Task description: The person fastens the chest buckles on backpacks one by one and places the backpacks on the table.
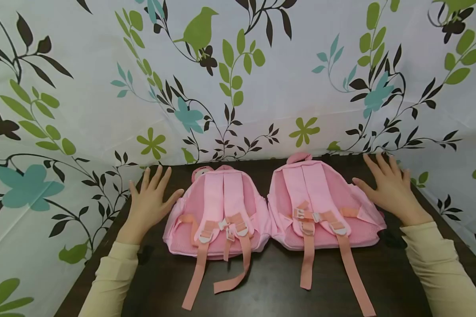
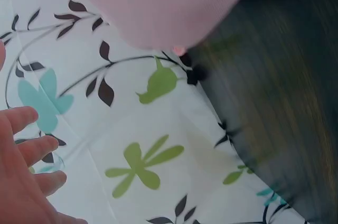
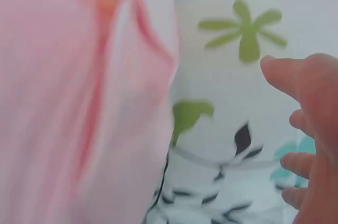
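Two pink backpacks lie side by side in the head view, strap side up, their sides meeting in the middle. The left backpack (image 1: 258, 207) has a small rounded piece at its top left corner; the right backpack (image 1: 365, 222) has a loop handle at its top. Peach webbing straps with pale buckles trail from both toward the near side. My left hand (image 1: 148, 207) is spread beside the left backpack, thumb near its upper side. Fingers spread, my right hand (image 1: 392, 193) is at the right backpack's outer side. Neither hand grips anything.
The backpacks rest on a dark brown table (image 1: 273, 281). White cloth (image 1: 277, 79) printed with leaves, birds and flowers hangs behind the table and along both sides. Loose strap ends (image 1: 230, 284) lie across the tabletop in front.
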The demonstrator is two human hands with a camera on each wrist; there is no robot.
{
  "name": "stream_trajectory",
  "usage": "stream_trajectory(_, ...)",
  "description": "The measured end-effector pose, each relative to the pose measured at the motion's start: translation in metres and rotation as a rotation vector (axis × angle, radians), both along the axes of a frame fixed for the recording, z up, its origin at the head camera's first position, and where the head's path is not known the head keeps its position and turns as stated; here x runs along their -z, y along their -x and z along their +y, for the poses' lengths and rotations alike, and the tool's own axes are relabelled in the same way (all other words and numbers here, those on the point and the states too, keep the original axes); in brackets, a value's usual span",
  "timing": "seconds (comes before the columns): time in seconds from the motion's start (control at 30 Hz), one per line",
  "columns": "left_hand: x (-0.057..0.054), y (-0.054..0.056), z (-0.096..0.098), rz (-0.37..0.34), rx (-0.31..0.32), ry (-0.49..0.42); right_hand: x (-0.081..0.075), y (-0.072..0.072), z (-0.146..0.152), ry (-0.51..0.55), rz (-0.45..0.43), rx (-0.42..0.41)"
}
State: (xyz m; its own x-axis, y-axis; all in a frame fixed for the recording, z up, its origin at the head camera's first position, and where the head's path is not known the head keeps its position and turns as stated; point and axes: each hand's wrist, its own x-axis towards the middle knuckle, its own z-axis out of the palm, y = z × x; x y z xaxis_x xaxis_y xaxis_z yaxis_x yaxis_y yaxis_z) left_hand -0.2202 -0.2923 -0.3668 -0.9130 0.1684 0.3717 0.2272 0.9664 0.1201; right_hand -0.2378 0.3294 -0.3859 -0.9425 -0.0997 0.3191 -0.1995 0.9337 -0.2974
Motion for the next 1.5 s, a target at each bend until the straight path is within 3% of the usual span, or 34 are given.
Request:
stream_trajectory(0.37, 0.002, -0.01, 0.031, -0.051, 0.111, 0.016, -0.02, 0.006, -0.087, 0.028, 0.073, -0.25)
stream_trajectory(0.6, 0.01, -0.018, 0.05, -0.075, 0.22, 0.019, -0.022, 0.003, -0.143, 0.036, 0.045, -0.406)
stream_trajectory(0.93, 0.033, -0.03, 0.062, -0.104, 0.388, -0.008, -0.011, -0.003, -0.209, 0.127, -0.009, -0.635)
stream_trajectory(1.2, 0.041, -0.035, 0.072, -0.272, 0.446, -0.063, 0.003, -0.002, -0.246, 0.131, -0.086, -0.753)
stream_trajectory(1.5, 0.051, -0.031, 0.075, -0.313, 0.493, -0.05, 0.018, -0.004, -0.273, 0.139, -0.253, -0.828)
